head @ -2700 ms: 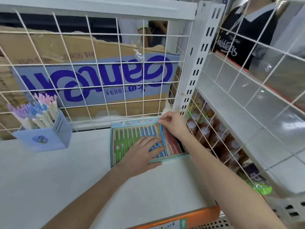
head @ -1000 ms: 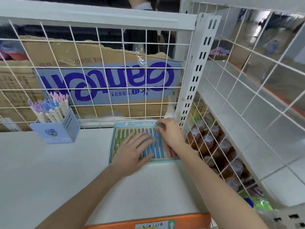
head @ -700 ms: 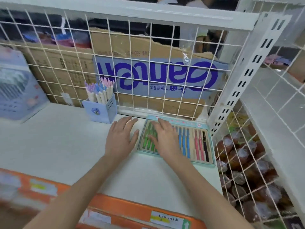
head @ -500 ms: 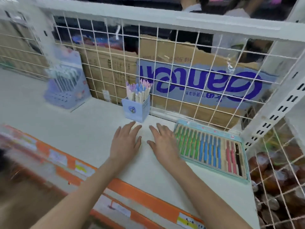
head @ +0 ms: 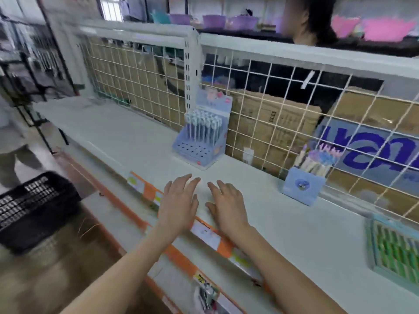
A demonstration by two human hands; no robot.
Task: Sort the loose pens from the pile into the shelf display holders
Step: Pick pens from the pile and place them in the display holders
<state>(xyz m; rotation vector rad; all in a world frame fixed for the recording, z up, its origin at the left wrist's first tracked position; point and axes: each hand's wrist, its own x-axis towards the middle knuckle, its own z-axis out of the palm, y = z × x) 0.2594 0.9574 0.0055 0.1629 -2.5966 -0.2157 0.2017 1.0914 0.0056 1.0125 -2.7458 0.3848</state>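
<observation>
My left hand (head: pixel 179 202) and my right hand (head: pixel 227 206) hover side by side over the front of the white shelf (head: pixel 113 137), fingers spread, holding nothing. A flat tray of green pens (head: pixel 395 248) lies at the far right edge of the view. A small blue box holder (head: pixel 302 189) with pastel-capped pens stands against the wire grid. Behind my hands stands a stepped blue display holder (head: pixel 199 141) with a few rows of white-topped pens.
A white wire grid (head: pixel 267 105) backs the shelf, with cardboard boxes (head: pixel 269 123) behind it. An orange price strip (head: pixel 204 232) runs along the shelf's front edge. A black plastic basket (head: pixel 29 209) sits low at the left. A person (head: pixel 303 21) stands beyond the shelf.
Both hands left the pen tray and slid left along the shelf. My view swung left, so the tray moved to the right edge and the stepped display holder came in.
</observation>
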